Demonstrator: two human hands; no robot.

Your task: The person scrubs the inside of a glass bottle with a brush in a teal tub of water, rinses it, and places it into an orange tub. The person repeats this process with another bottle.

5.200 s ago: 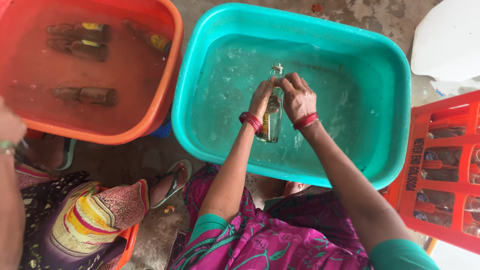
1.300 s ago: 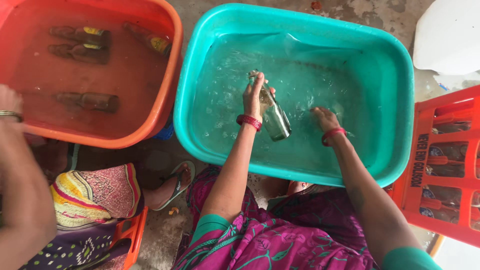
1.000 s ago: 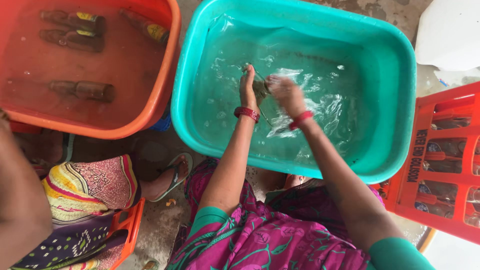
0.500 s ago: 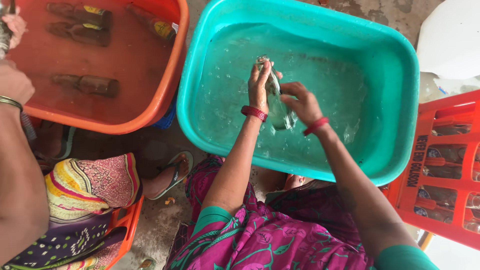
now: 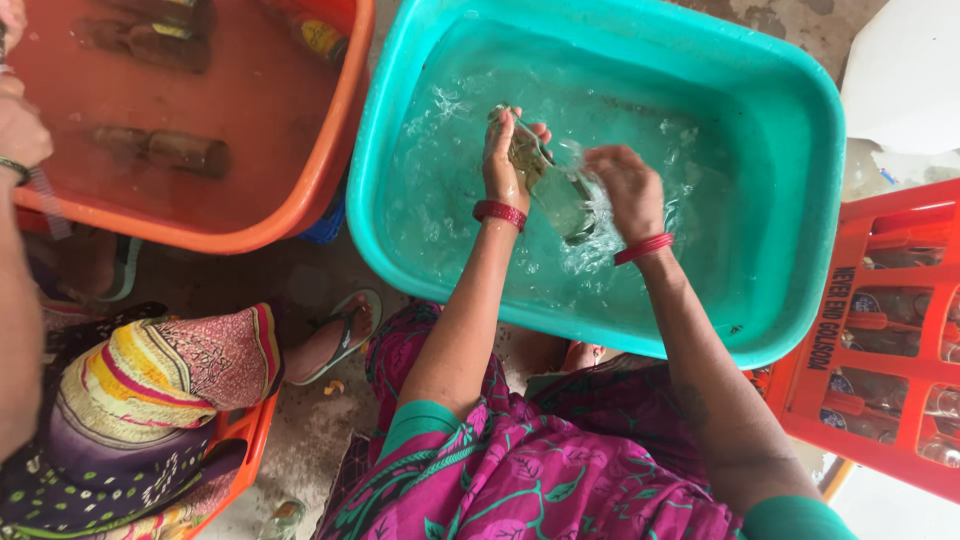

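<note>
Orange tub [image 5: 330, 190], left: brown bottles [image 5: 165, 150] lie submerged. Teal tub [image 5: 800, 200], centre: left hand [image 5: 505, 160] fingers wrapped round a glass bottle [image 5: 555, 190], tilted over the water mid-tub; right hand [image 5: 625, 190] curled on its lower end. Red crate [image 5: 880, 340] at right.

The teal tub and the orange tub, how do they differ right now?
The teal tub holds clear, splashing water, where the left hand and right hand grip one clear glass bottle. The orange tub holds still, murky water with several dark bottles lying sunk, none of them held. Both are plastic tubs on the ground, side by side.
</note>
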